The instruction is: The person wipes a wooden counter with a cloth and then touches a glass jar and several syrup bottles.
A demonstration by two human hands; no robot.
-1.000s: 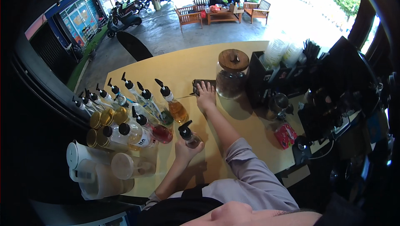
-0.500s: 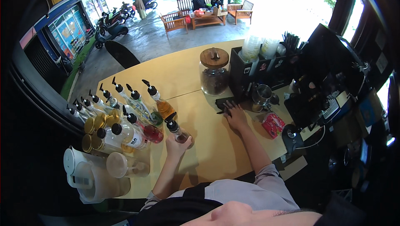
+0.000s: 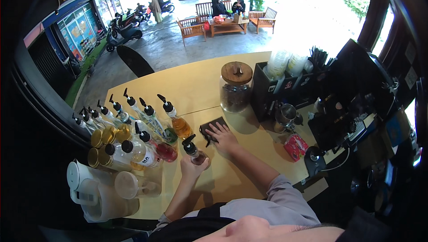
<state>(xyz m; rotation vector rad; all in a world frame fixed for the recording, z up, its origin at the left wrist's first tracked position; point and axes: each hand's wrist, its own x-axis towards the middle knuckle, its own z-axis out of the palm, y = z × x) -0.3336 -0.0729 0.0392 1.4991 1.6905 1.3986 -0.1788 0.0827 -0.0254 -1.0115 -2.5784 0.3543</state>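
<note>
My left hand (image 3: 192, 169) is wrapped round a clear pump bottle (image 3: 191, 148) with a black pump top and dark contents, upright on the counter. My right hand (image 3: 224, 138) lies flat with fingers spread on a folded dark cloth (image 3: 213, 123), pressing it to the counter. Close to the cloth stands a pump bottle of amber liquid (image 3: 181, 127). A pump bottle of red liquid (image 3: 166, 152) is just left of the bottle in my left hand.
More pump bottles and gold-lidded jars crowd the left side, with a plastic pitcher (image 3: 102, 202) at near left. A wooden-lidded glass jar (image 3: 236, 95), a black cup holder (image 3: 266, 94), a metal cup (image 3: 284, 118) and a red-pink packet (image 3: 296, 147) are on the right.
My right hand has slid the cloth left and nearer across the counter, toward the amber bottle. My left hand keeps its grip on the pump bottle. The whole view has shifted slightly.
</note>
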